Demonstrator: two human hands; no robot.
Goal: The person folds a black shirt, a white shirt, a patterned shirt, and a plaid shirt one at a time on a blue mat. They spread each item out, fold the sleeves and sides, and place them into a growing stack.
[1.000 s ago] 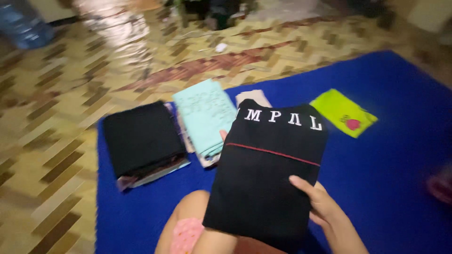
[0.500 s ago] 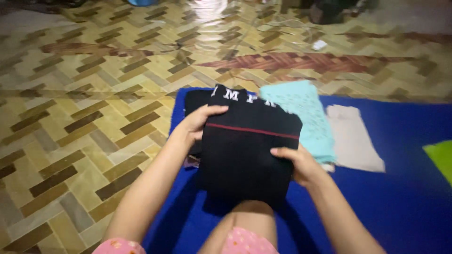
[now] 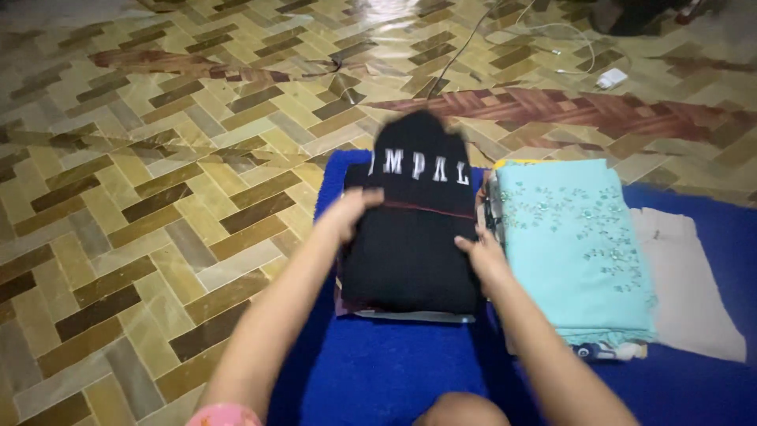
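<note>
A folded black garment (image 3: pixel 414 237) with white letters and a thin red stripe lies on top of a stack of folded dark clothes at the left end of a blue mat (image 3: pixel 394 371). My left hand (image 3: pixel 351 211) rests on the garment's left edge, fingers bent over it. Along its right edge lies my right hand (image 3: pixel 477 256), between the black pile and a folded mint-green piece (image 3: pixel 572 244) with beaded trim. Both hands touch the black garment.
A folded beige cloth (image 3: pixel 694 292) lies right of the mint-green pile on the mat. Around the mat spreads a glossy herringbone tiled floor (image 3: pixel 142 197). A white charger (image 3: pixel 611 77) with its cable lies on the floor at the back right. My knee (image 3: pixel 461 410) shows at the bottom.
I carried the black garment from in front of me to the left and set it down on the dark pile. The view swung left, so the yellow-green cloth is out of sight.
</note>
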